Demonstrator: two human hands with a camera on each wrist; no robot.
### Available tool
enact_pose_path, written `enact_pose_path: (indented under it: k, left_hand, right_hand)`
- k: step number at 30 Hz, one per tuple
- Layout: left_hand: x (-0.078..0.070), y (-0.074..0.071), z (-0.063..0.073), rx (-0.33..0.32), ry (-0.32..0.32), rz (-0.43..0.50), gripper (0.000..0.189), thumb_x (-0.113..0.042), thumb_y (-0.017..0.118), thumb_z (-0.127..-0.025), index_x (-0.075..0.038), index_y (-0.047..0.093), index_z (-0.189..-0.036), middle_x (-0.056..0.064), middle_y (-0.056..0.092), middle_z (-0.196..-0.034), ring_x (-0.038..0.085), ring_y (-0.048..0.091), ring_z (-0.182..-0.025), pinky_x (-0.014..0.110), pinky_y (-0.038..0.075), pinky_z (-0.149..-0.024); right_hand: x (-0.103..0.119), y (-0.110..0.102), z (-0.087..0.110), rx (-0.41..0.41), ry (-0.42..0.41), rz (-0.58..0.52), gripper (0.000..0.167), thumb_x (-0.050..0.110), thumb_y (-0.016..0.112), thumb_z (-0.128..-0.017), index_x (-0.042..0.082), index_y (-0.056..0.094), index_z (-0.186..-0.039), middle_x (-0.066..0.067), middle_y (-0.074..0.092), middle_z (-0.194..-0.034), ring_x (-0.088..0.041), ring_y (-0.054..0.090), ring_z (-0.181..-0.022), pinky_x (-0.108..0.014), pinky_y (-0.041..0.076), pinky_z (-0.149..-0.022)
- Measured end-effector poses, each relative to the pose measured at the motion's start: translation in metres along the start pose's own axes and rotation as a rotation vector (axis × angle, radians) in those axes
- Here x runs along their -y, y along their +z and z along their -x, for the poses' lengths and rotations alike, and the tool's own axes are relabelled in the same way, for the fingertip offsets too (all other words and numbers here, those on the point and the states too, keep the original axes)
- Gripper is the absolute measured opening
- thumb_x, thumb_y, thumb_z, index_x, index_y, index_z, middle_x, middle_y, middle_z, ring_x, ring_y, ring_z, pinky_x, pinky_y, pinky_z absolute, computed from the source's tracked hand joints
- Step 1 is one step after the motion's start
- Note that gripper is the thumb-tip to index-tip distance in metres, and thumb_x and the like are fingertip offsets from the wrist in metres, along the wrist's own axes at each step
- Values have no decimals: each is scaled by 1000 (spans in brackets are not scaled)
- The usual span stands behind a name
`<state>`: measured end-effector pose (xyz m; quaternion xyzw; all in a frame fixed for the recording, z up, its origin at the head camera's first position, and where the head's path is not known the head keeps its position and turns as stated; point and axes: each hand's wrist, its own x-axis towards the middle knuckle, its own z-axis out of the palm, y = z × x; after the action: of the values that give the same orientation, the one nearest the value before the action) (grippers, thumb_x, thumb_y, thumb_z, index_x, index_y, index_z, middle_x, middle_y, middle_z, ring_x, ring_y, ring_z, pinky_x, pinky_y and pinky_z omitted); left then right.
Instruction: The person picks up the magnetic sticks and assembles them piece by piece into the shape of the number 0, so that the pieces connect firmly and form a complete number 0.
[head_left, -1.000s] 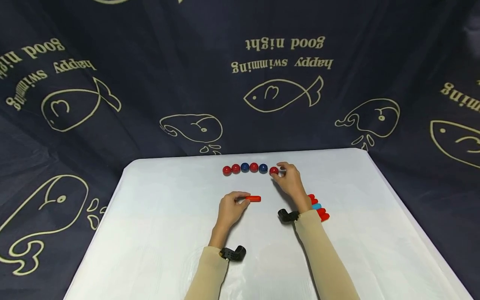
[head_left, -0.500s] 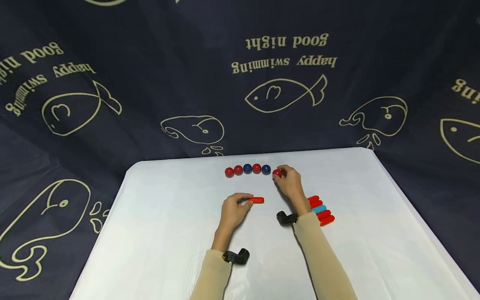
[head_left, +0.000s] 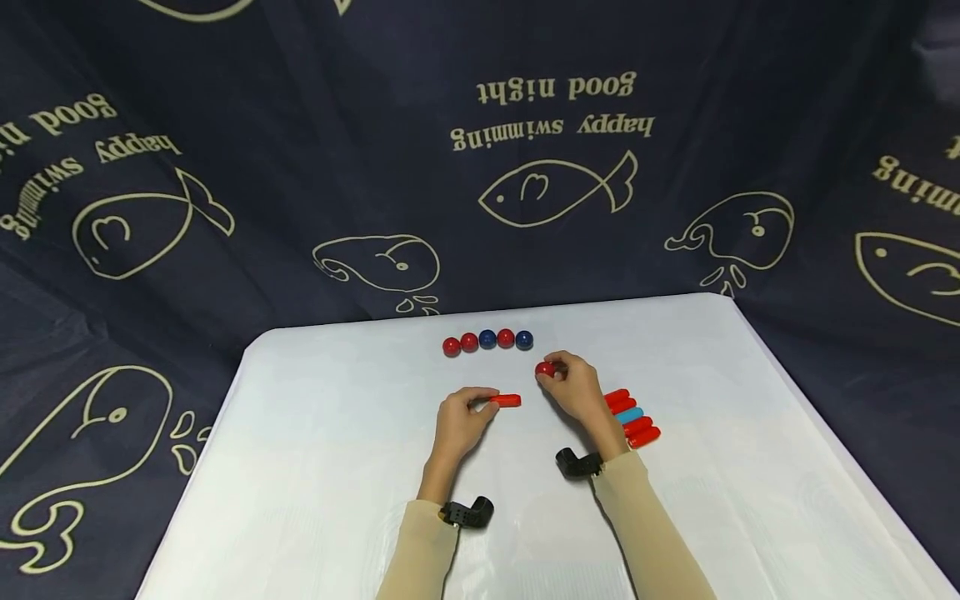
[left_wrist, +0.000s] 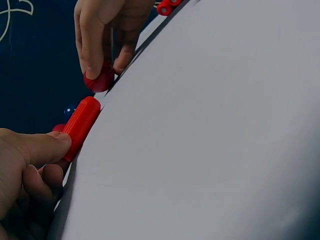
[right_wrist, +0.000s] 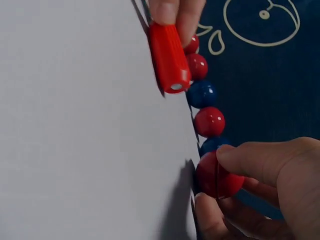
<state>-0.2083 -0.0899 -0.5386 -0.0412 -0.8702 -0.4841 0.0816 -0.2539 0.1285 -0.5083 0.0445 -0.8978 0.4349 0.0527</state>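
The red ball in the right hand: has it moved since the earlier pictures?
Yes, toward the person. In the head view, the red ball now is lower in the picture than the rightmost blue ball, where before it was nearly level.

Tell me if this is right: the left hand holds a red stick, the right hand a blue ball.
Not quite: the ball in the right hand is red, not blue, as the right wrist view shows. The left hand does hold a red stick.
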Motion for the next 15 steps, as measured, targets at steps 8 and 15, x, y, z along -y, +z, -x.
enact_pose_path:
  k: [8,15]
  left_hand:
    - [2,-3,-1,1,8,38,18,-13,78,-91,-10,81,-108,9,78,-96,5,47,-50,21,40,-47]
    - [4,-6,0,23,-41,99,19,-14,77,-93,-8,80,-111,3,68,-62,5,50,-39,21,43,-40]
  right_hand:
    - [6,-1,7,106,-9,32,30,16,78,-91,2,71,-117,-13,71,-99,-22,62,-87,-33,52,-76]
    - [19,-3,11,211,-1,59,27,15,80,-89,3,73,-113,-13,73,-101,-22,65,-86,-36,56,-76]
